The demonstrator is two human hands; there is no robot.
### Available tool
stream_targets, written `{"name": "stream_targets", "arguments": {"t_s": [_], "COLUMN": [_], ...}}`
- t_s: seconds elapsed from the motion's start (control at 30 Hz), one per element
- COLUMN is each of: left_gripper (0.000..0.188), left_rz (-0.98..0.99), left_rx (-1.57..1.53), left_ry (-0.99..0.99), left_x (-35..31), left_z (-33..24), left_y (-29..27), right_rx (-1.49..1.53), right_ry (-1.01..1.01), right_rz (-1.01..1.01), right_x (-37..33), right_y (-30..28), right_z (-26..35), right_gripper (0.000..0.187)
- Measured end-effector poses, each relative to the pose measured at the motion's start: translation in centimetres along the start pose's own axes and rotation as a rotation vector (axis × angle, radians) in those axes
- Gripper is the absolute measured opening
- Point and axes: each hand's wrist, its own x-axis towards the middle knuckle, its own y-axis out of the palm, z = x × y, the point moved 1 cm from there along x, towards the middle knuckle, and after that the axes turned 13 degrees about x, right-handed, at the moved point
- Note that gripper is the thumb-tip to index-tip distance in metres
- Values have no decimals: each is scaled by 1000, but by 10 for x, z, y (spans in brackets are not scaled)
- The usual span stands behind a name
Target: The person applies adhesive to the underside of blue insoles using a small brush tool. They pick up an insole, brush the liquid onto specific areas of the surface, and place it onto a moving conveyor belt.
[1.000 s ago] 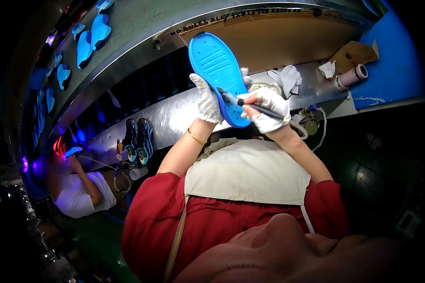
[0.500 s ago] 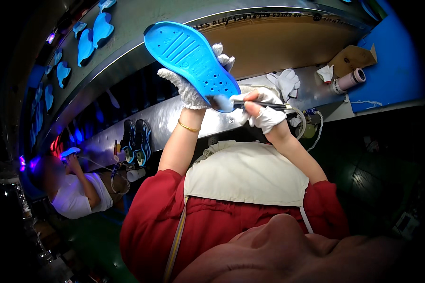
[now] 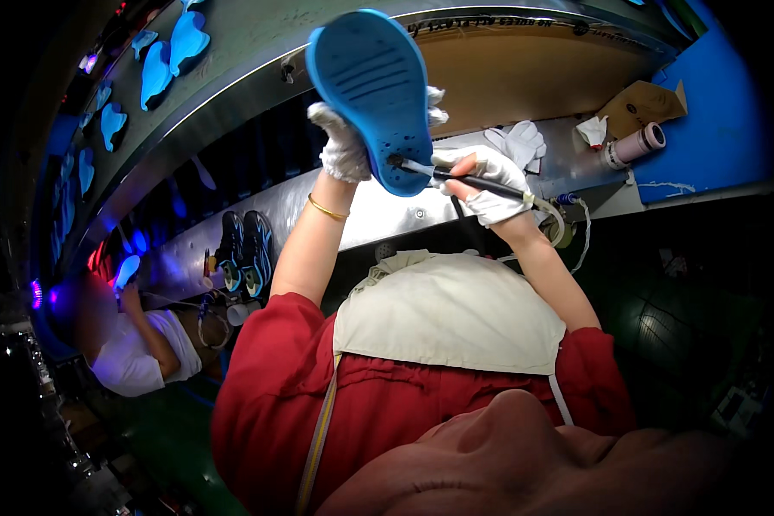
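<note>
Steel desk (image 3: 387,211) behind; blue sole (image 3: 374,90) is held raised in closed left grip (image 3: 346,146), brush (image 3: 456,175) pinched by right grip (image 3: 488,182), tip touching sole's heel.

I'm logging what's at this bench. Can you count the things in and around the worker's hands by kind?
Blue shoe sole, in left hand: 1
Brush, in right hand: 1
Spare white gloves on bench: 1 pile
Roll: 1
Dark shoes on belt: 2
Total: 6

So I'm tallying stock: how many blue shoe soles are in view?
About 8: one blue sole held by the left hand, six along the upper rack at the left, one in a co-worker's hand. More may be hidden.
</note>
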Motion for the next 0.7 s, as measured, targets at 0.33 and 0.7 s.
{"name": "stream_targets", "arguments": {"t_s": [0.33, 0.7], "left_gripper": [110, 89], "left_rz": [-156, -408], "left_rx": [573, 714], "left_ry": [-398, -621], "left_x": [12, 28], "left_z": [-8, 3], "left_y": [-10, -18], "right_rx": [45, 187], "right_ry": [415, 195], "right_rz": [114, 216], "right_x": [9, 12], "right_y": [-16, -7], "right_z": [5, 8], "right_gripper": [13, 11]}}
